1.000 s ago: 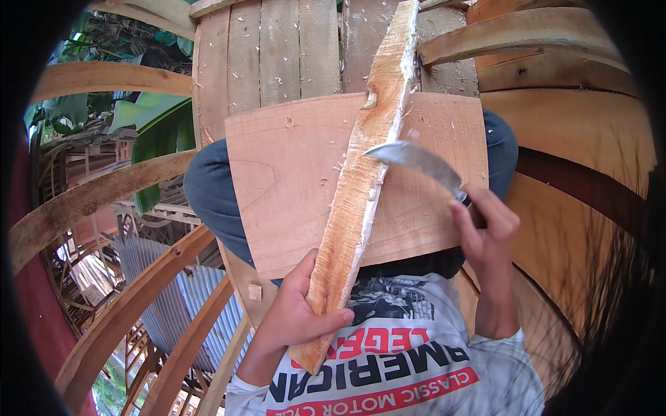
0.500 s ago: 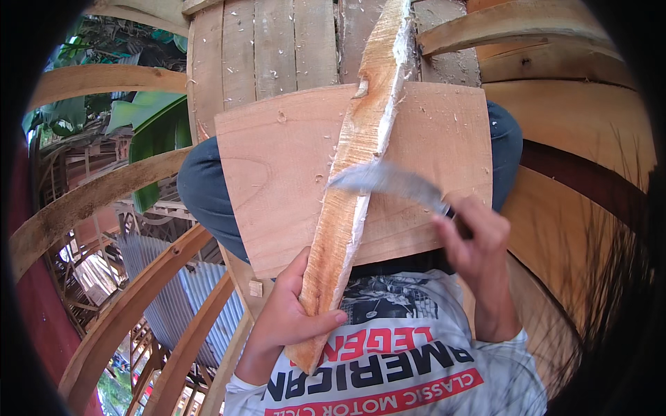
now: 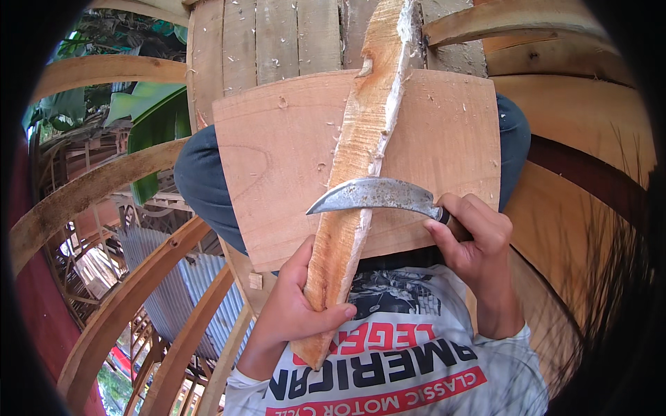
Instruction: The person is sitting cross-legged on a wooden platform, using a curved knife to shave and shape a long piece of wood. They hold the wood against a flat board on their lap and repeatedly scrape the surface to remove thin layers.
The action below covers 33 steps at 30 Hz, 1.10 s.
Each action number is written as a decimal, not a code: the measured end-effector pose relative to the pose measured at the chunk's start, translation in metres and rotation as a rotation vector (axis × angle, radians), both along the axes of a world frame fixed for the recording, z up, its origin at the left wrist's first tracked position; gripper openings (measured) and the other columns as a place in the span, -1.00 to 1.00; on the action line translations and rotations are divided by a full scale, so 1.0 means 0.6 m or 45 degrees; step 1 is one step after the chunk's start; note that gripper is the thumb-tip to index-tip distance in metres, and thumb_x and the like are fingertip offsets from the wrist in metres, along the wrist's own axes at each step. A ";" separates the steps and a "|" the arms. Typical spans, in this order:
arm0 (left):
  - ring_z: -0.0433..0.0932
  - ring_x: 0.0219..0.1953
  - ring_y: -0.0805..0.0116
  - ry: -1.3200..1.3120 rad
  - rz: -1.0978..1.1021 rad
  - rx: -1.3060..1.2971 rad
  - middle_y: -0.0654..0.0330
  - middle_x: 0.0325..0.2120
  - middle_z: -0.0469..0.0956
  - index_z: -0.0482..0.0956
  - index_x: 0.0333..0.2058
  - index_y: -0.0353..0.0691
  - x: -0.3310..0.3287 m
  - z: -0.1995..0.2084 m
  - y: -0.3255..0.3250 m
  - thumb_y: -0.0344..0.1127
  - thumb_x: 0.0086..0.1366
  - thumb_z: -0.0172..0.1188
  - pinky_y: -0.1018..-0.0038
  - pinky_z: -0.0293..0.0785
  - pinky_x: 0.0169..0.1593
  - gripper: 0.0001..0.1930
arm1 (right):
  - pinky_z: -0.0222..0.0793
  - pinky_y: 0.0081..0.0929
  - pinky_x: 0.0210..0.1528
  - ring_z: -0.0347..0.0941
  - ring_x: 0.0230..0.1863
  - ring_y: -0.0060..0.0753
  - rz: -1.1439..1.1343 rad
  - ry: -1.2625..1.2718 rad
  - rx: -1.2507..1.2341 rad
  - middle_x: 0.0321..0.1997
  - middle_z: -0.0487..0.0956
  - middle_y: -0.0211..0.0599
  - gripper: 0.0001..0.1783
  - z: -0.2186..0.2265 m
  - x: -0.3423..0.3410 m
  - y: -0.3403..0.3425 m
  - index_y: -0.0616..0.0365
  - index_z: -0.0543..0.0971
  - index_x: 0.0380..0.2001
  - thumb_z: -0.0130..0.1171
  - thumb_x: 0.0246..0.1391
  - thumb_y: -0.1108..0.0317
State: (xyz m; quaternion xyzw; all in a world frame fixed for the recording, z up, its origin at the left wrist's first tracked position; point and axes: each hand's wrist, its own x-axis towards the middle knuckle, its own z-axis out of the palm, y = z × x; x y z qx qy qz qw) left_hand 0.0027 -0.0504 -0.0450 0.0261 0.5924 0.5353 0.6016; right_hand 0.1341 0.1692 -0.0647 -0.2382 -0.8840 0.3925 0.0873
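Note:
A long rough wooden slat (image 3: 357, 149), pale along its right edge, slants from my lap up past the far side of a board. My left hand (image 3: 303, 305) is closed around its near end, thumb over the top face. In my right hand (image 3: 475, 232) is the dark handle of a curved sickle-like knife (image 3: 374, 194). Its grey, rust-spotted blade crosses over the slat, the tip pointing left; whether the edge touches the wood I cannot tell. Beneath the slat, a wide reddish plywood board (image 3: 277, 166) rests across my legs.
Wood shavings are scattered over the board and the planks (image 3: 277, 41) beyond it. Curved wooden ribs (image 3: 125, 170) run along the left, with corrugated metal sheets (image 3: 156, 277) and green leaves (image 3: 156, 118) outside them. More curved timber (image 3: 513, 24) is at the right. A small wood block (image 3: 256, 281) lies by my left arm.
The knife blade has come nearer to me along the slat and now shows sharply instead of blurred. My left hand keeps its hold on the near end.

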 end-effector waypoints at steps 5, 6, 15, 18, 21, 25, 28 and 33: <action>0.35 0.03 0.47 -0.134 0.005 0.012 0.15 -0.02 0.39 0.15 0.19 -0.42 -0.004 0.007 -0.012 -0.34 -0.14 0.44 0.58 0.22 0.10 -0.09 | 0.24 -0.56 -0.55 0.34 -0.62 -0.47 -0.425 0.091 0.249 -0.59 0.41 -0.23 -0.74 -0.022 0.009 0.043 0.29 0.54 -0.33 0.35 -0.14 0.46; 0.35 0.03 0.47 -0.127 0.008 -0.005 0.15 -0.03 0.40 0.15 0.19 -0.41 -0.004 0.008 -0.012 -0.34 -0.14 0.45 0.58 0.23 0.09 -0.09 | 0.24 -0.56 -0.53 0.34 -0.61 -0.47 -0.424 0.131 0.130 -0.57 0.42 -0.21 -0.75 -0.017 0.017 0.043 0.31 0.54 -0.33 0.33 -0.12 0.48; 0.38 -0.02 0.53 -0.135 0.033 -0.031 0.20 -0.07 0.41 0.17 0.18 -0.39 -0.005 0.011 -0.001 -0.36 -0.16 0.47 0.61 0.28 0.04 -0.09 | 0.38 -0.57 -0.20 0.50 -0.25 -0.50 0.168 -0.400 -1.356 -0.30 0.59 -0.17 -0.70 0.029 0.012 0.023 0.36 0.51 -0.18 0.24 -0.03 0.53; 0.38 -0.01 0.52 -0.120 0.029 -0.024 0.19 -0.07 0.41 0.16 0.18 -0.39 -0.003 0.011 -0.002 -0.35 -0.17 0.48 0.60 0.27 0.05 -0.07 | 0.38 -0.58 -0.11 0.49 -0.18 -0.53 0.153 -0.240 -1.333 -0.25 0.60 -0.16 -0.66 0.011 0.019 0.035 0.38 0.50 -0.13 0.24 -0.02 0.53; 0.37 0.00 0.50 -0.112 0.006 -0.014 0.19 -0.06 0.41 0.15 0.18 -0.39 -0.005 0.008 -0.003 -0.33 -0.18 0.48 0.59 0.25 0.08 -0.06 | 0.39 -0.58 -0.12 0.49 -0.20 -0.53 0.160 -0.052 -1.213 -0.25 0.60 -0.16 -0.66 0.001 0.022 0.034 0.40 0.50 -0.11 0.22 0.00 0.54; 0.36 0.02 0.48 -0.195 0.019 -0.023 0.16 -0.04 0.41 0.16 0.19 -0.39 -0.005 0.008 -0.009 -0.32 -0.18 0.48 0.57 0.22 0.10 -0.06 | 0.40 -0.61 -0.19 0.50 -0.26 -0.51 -0.620 0.055 -0.241 -0.26 0.60 -0.18 -0.65 -0.014 0.020 0.039 0.42 0.49 -0.09 0.21 0.02 0.52; 0.36 0.02 0.47 -0.108 0.081 -0.018 0.16 -0.04 0.41 0.17 0.18 -0.39 -0.001 0.003 -0.004 -0.31 -0.18 0.48 0.57 0.22 0.10 -0.06 | 0.36 -0.68 -0.30 0.48 -0.37 -0.56 -0.464 0.127 -0.917 -0.29 0.60 -0.19 -0.63 0.015 0.050 0.053 0.40 0.48 -0.06 0.19 0.04 0.49; 0.37 0.01 0.48 -0.137 0.061 -0.033 0.18 -0.06 0.41 0.17 0.18 -0.39 0.001 0.008 0.003 -0.30 -0.17 0.47 0.58 0.24 0.08 -0.08 | 0.27 -0.79 -0.44 0.39 -0.48 -0.75 0.015 -0.290 -1.487 -0.35 0.59 -0.26 -0.62 0.038 0.035 0.037 0.35 0.49 -0.03 0.19 0.05 0.47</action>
